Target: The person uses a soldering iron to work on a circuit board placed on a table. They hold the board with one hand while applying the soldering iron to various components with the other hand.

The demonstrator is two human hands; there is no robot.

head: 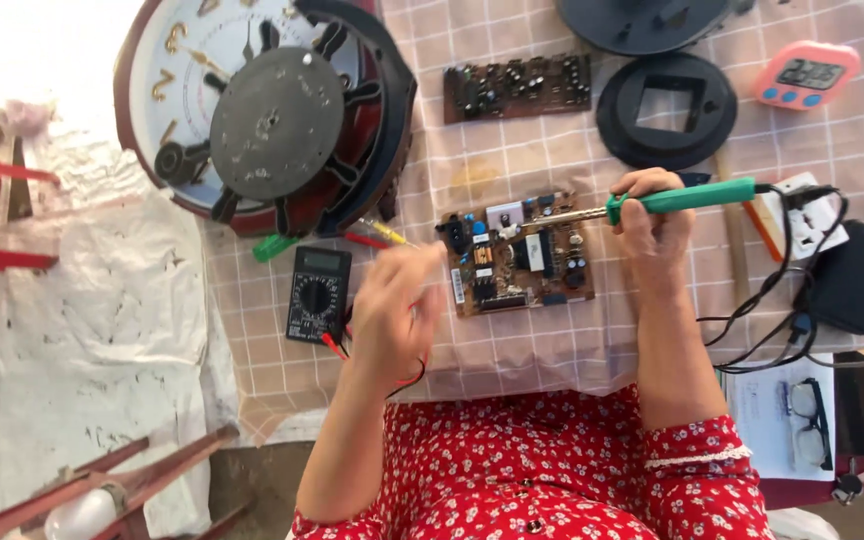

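The right hand (652, 215), clenched round the soldering iron (687, 198), points its tip to 9 o'clock over the board (517, 255), while the blurred left hand (397, 305), grip unclear, hovers at the board's 8 o'clock.

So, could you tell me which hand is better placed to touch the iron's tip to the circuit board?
The right hand, probably. It grips the green-handled soldering iron, whose tip is over the circuit board. The left hand is blurred beside the board's left edge, near the multimeter.
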